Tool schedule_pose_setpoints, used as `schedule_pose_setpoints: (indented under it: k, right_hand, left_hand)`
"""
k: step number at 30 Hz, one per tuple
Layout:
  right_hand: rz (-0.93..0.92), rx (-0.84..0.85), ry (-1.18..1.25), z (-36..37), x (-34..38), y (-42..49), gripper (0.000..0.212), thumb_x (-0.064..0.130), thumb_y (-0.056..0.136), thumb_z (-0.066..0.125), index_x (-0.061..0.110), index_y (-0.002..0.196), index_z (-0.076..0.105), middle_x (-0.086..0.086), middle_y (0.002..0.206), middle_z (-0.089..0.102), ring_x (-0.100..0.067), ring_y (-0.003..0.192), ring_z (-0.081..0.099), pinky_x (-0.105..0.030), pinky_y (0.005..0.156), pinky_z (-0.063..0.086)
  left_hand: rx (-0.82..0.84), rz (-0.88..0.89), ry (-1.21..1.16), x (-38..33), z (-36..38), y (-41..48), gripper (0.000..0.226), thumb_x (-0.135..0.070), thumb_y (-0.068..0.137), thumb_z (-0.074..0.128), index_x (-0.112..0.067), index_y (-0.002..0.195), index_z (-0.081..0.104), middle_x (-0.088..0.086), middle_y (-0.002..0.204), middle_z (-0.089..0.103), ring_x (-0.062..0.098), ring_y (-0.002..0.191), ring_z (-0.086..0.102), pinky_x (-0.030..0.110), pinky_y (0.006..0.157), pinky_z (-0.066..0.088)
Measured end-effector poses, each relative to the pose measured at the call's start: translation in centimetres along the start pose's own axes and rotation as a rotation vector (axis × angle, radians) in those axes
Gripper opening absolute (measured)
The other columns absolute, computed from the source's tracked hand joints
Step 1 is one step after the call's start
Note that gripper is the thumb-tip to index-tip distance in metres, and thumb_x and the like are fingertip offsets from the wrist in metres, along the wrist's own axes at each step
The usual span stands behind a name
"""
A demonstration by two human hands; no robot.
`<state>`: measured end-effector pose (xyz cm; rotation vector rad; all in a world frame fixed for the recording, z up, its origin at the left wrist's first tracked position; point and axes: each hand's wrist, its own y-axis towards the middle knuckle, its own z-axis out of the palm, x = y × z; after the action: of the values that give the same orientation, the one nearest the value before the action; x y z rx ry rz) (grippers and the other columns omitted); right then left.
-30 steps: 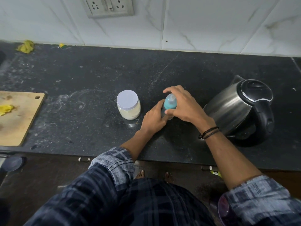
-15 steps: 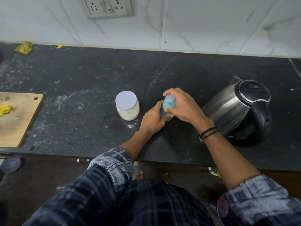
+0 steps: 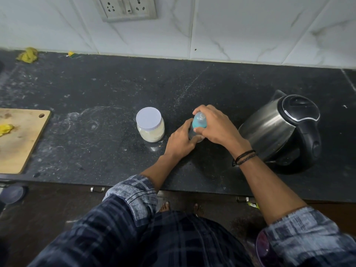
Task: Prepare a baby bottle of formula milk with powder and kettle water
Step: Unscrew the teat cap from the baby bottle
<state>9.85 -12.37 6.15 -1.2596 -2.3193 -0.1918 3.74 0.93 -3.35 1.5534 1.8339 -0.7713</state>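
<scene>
Two grips, one bottle — the left grip (image 3: 180, 141) is clasping the baby bottle (image 3: 200, 118) low down, the right grip (image 3: 216, 128) is curling over its teal collar (image 3: 197, 124); it's standing upright mid-tabletop (image 3: 115, 89), twist axis vertical.

dim, even indoor light; wide-angle view, sharp at centre.
soft streak highlights on the steel kettle (image 3: 269, 128) at 3 o'clock. wall tiles (image 3: 250, 26) at 12 read brightest. a diffuse shadow darkens the counter (image 3: 115, 89) just below centre. sleeves (image 3: 134, 237) at 6 are blurred; straight lines bow near the edges.
</scene>
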Motion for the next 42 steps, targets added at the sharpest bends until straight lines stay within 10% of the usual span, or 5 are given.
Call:
schedule_pose_setpoints:
  k: [42]
  right_hand:
    - [-0.004, -0.015, 0.034, 0.12, -0.05, -0.09, 0.055, 0.020, 0.084, 0.080, 0.029, 0.131, 0.052, 0.003, 0.129, 0.051, -0.020, 0.119, 0.054, -0.043, 0.096, 0.052]
  left_hand:
    - [-0.009, -0.005, 0.001, 0.29, 0.16, 0.02, 0.061, -0.045, 0.094, 0.065, -0.026, 0.146, 0.040, 0.001, 0.132, 0.065, 0.024, 0.110, 0.063, 0.045, 0.089, 0.051]
